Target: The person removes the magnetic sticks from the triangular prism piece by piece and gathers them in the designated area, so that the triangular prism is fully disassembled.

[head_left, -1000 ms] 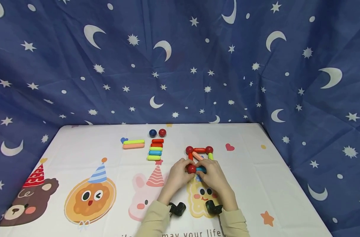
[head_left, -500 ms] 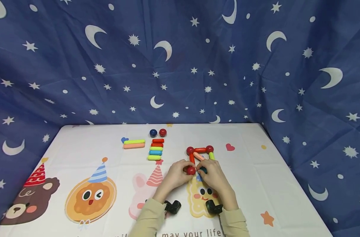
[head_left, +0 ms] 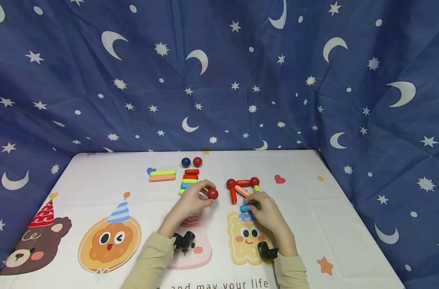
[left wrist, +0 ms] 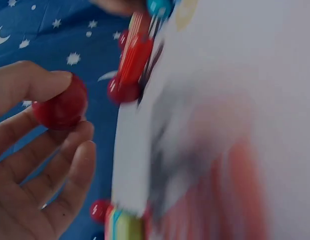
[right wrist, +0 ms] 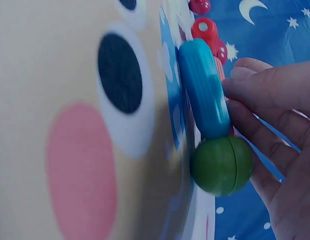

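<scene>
Between thumb and fingertips my left hand (head_left: pixel 194 200) pinches a red ball (head_left: pixel 212 194), held away from the frame of rods; the left wrist view shows the ball (left wrist: pixel 62 102) close up. My right hand (head_left: pixel 266 210) holds a blue magnetic rod (head_left: pixel 245 207) with bent fingers. A green ball (right wrist: pixel 222 166) meets the rod's near end in the right wrist view. Beyond stand two joined red balls, one at the left corner (head_left: pixel 230 183), with a red rod (head_left: pixel 243 182) between them. Another red rod (head_left: pixel 233 195), an orange rod (head_left: pixel 242 190) and a yellow-green rod (head_left: pixel 257 188) run toward me.
Several short rods (head_left: pixel 192 171) lie in a column behind my left hand, partly covered by it. Farther left are a long yellow-green rod (head_left: pixel 163 173) and a long orange rod (head_left: pixel 162 178). A blue ball (head_left: pixel 185 162) and a loose red ball (head_left: pixel 197 161) sit at the back.
My left hand has moved left, carrying the red ball off the near end of the red rod and away from the blue rod. My right hand has stayed by the blue rod, shifting slightly right.
</scene>
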Demonstrator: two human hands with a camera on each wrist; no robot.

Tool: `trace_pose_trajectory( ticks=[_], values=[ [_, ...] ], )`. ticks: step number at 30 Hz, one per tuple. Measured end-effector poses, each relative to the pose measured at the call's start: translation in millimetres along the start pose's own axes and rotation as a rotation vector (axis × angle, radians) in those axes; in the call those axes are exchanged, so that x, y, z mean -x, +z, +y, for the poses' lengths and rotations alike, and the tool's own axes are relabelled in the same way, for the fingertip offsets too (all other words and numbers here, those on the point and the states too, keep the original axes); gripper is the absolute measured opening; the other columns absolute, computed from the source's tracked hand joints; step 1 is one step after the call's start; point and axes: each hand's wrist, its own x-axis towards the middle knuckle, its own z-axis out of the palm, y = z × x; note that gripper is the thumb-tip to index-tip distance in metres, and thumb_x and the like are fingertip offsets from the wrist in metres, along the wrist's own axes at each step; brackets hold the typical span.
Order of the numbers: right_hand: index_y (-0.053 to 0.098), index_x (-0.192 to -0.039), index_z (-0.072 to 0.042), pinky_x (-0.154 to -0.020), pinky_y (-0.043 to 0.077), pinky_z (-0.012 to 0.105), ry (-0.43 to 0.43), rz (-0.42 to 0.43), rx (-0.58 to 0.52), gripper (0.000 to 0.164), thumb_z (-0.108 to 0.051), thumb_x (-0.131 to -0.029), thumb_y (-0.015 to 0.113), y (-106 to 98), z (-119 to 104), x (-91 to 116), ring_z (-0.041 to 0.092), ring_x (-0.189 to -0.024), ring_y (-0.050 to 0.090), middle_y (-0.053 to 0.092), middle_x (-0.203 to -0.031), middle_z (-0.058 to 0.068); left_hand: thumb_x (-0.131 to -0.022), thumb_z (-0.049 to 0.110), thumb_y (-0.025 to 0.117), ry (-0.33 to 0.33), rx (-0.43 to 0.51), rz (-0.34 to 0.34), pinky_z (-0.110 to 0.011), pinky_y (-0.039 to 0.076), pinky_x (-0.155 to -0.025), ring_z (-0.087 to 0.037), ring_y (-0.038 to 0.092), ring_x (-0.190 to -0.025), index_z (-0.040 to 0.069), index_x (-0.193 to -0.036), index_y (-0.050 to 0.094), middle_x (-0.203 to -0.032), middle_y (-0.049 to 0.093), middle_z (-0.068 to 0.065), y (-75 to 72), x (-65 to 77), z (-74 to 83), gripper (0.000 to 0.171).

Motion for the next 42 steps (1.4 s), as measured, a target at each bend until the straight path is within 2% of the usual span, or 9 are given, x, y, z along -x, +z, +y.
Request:
trace_pose_trajectory(
  ticks=[6,10,14,17,20,23,28,36,42],
  values=[
    [0.071,-0.1,-0.013,-0.099,0.048,0.044,-0.002,0.033,-0.022,0.021,-0.002,-0.083,0.071,-11,12,1,0.018,-0.103,0.055,0.068,-0.102,-0.002,-0.078,0.004,0.073,-0.02,-0.024,0.083,-0.036,0.057,-0.079,-0.026,0.065,-0.096,0.009,-0.115,0.062,-0.108,0.067,-0.012,-37.0,-13.6,-15.0,0.039],
    [0.071,-0.099,-0.014,-0.099,0.047,0.046,0.013,0.044,-0.014,0.021,-0.003,-0.082,0.072,-14,17,3,0.019,-0.103,0.054,0.066,-0.104,-0.001,-0.081,0.007,0.072,-0.087,-0.043,0.118,-0.036,0.055,-0.081,-0.03,0.063,-0.1,0.01,-0.118,0.061,-0.109,0.066,-0.014,-61.2,-24.2,-29.3,0.039],
    [0.071,-0.098,-0.014,-0.096,0.046,0.046,0.009,0.059,-0.015,0.022,-0.002,-0.08,0.073,-15,21,4,0.019,-0.103,0.053,0.066,-0.105,-0.001,-0.082,0.007,0.07,-0.178,-0.065,0.162,-0.037,0.057,-0.076,-0.031,0.063,-0.103,0.01,-0.12,0.059,-0.114,0.065,-0.016,-84.1,-35.7,-45.2,0.04],
    [0.071,-0.098,-0.014,-0.094,0.048,0.046,-0.002,0.079,-0.015,0.024,-0.001,-0.079,0.074,-16,24,4,0.019,-0.104,0.054,0.065,-0.105,-0.001,-0.082,0.006,0.069,-0.207,-0.123,0.195,-0.04,0.056,-0.079,-0.033,0.063,-0.104,0.007,-0.12,0.058,-0.117,0.06,-0.017,-97.9,-45.2,-58.1,0.04],
    [0.07,-0.099,-0.013,-0.092,0.049,0.045,0.004,0.086,-0.017,0.024,-0.001,-0.078,0.075,-16,27,5,0.02,-0.103,0.055,0.065,-0.105,0.0,-0.082,0.006,0.068,-0.217,-0.188,0.197,-0.045,0.052,-0.088,-0.035,0.061,-0.105,0.003,-0.12,0.057,-0.117,0.055,-0.02,-107.8,-53.3,-70.9,0.039],
    [0.07,-0.1,-0.012,-0.092,0.051,0.045,0.028,0.075,-0.035,0.025,-0.001,-0.078,0.075,-17,29,6,0.021,-0.101,0.058,0.063,-0.105,0.001,-0.082,0.006,0.067,-0.228,-0.24,0.173,-0.047,0.049,-0.091,-0.036,0.06,-0.103,0.001,-0.118,0.056,-0.117,0.056,-0.022,-113.4,-59.8,-83.1,0.038],
    [0.069,-0.101,-0.013,-0.092,0.051,0.043,0.083,0.043,-0.054,0.025,-0.004,-0.079,0.075,-18,30,7,0.021,-0.099,0.06,0.062,-0.105,0.002,-0.083,0.01,0.068,-0.261,-0.303,0.136,-0.046,0.047,-0.089,-0.036,0.06,-0.101,0.001,-0.116,0.057,-0.115,0.061,-0.023,-116.2,-67.5,-96.4,0.036],
    [0.068,-0.105,-0.013,-0.084,0.052,0.037,0.114,0.015,-0.032,0.028,-0.006,-0.079,0.075,-23,33,6,0.019,-0.09,0.058,0.062,-0.103,0.002,-0.084,0.015,0.067,-0.298,-0.357,0.106,-0.047,0.045,-0.09,-0.035,0.058,-0.101,0.002,-0.117,0.057,-0.115,0.062,-0.022,-112.3,-78.8,-98.7,0.037],
    [0.067,-0.106,-0.014,-0.083,0.051,0.036,0.12,0.004,-0.033,0.031,-0.005,-0.078,0.075,-22,34,6,0.019,-0.089,0.057,0.062,-0.103,0.004,-0.084,0.017,0.067,-0.314,-0.363,0.084,-0.049,0.044,-0.093,-0.036,0.057,-0.105,0.002,-0.121,0.055,-0.119,0.061,-0.023,-111.9,-79.3,-99.1,0.041]
  ],
)
